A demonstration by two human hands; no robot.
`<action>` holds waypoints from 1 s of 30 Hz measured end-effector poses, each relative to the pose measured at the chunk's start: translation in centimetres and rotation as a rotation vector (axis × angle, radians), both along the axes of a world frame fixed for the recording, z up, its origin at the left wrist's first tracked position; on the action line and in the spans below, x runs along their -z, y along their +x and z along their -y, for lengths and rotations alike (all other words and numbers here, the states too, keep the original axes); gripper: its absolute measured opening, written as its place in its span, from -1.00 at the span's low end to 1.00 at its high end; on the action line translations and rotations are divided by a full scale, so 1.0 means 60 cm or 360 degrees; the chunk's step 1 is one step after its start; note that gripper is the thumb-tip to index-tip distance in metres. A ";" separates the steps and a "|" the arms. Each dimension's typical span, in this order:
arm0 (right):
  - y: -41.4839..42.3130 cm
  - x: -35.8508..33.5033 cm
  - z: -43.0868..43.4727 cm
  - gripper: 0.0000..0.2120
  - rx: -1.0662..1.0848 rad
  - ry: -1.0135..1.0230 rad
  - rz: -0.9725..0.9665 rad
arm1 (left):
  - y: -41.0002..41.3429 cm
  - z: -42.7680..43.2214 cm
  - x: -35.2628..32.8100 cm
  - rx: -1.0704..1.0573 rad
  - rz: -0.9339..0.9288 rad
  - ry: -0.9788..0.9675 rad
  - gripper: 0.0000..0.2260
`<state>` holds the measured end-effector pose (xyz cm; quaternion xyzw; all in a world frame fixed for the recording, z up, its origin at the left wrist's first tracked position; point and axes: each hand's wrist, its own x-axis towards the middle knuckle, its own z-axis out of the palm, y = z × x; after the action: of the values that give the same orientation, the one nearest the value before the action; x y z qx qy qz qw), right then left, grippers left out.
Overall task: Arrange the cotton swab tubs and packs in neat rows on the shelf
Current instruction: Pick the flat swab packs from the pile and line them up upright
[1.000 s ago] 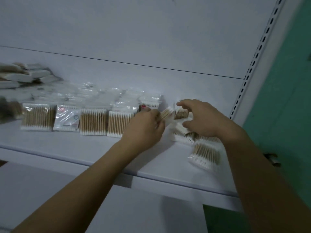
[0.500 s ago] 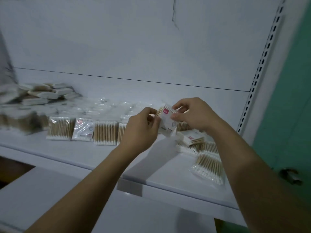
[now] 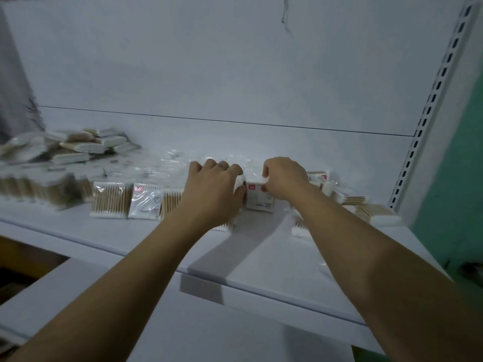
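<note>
Two bare hands set a labelled pack (image 3: 260,199) of cotton swabs on its edge on a white shelf (image 3: 261,259), at the right end of a row of packs (image 3: 111,200) that runs along the shelf's middle. The left hand (image 3: 211,190) has its fingers curled over the row's end, with its thumb against the pack's left edge. The right hand (image 3: 285,178) pinches the pack's top right corner between thumb and curled fingers. The pack shows its white label with a small red mark.

The clear plastic packs in the row hold wooden-stemmed swabs standing side by side, though one of them (image 3: 145,201) shows a white label instead. The left forearm covers the row's last packs.

Behind the row, more clear packs lie flat, and a blurred heap of packs (image 3: 83,146) is piled at the far left. Loose packs (image 3: 376,216) lie scattered at the shelf's right end, partly hidden by the right forearm. A slotted upright (image 3: 428,113) edges the white back panel (image 3: 209,69), with a green wall (image 3: 460,178) beside it. A lower shelf (image 3: 183,322) juts out below.
</note>
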<state>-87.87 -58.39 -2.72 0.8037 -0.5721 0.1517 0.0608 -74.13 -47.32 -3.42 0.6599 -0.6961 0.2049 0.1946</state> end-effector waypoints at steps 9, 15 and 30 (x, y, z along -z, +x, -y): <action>0.023 -0.009 0.001 -0.73 -0.0118 -0.0216 -0.0429 | 0.008 0.022 0.007 0.0108 0.0159 0.0026 -0.69; -0.081 -0.069 -0.019 -0.72 0.0123 -0.0308 -0.0300 | -0.031 0.032 0.013 0.0291 0.0107 0.0061 -0.67; -0.134 -0.032 0.005 -0.69 -0.0107 -0.0201 -0.0438 | -0.105 0.068 0.009 0.0404 -0.0208 0.0195 -0.60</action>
<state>-95.90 -58.70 -0.80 0.8302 -0.5204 0.0779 0.1840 -80.41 -51.38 -3.98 0.5891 -0.7711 0.0926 0.2232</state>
